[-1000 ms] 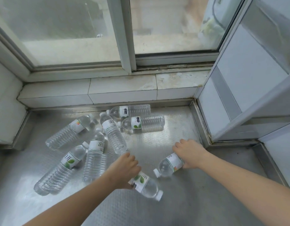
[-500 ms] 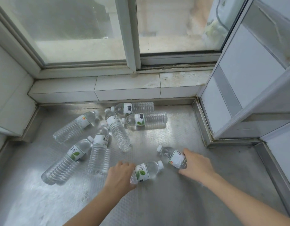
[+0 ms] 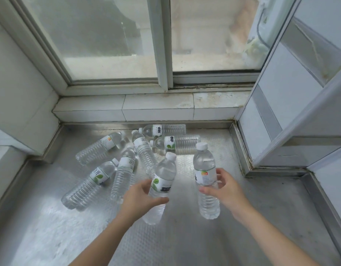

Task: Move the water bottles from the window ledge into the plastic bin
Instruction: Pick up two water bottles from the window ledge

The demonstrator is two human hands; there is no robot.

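— Behind the metal window ledge (image 3: pixel 194 237), what is seen?
— Sliding window panes (image 3: pixel 108 45); six water bottles (image 3: pixel 146 156) are left lying there.
— And the hands?
— One bottle (image 3: pixel 162 181) is gripped by the left hand (image 3: pixel 139 196), another (image 3: pixel 205 175) upright by the right hand (image 3: pixel 223 189).

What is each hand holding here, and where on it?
Left hand holds a water bottle around its labelled middle. Right hand holds another water bottle, also at its label. Both bottles are caps up.
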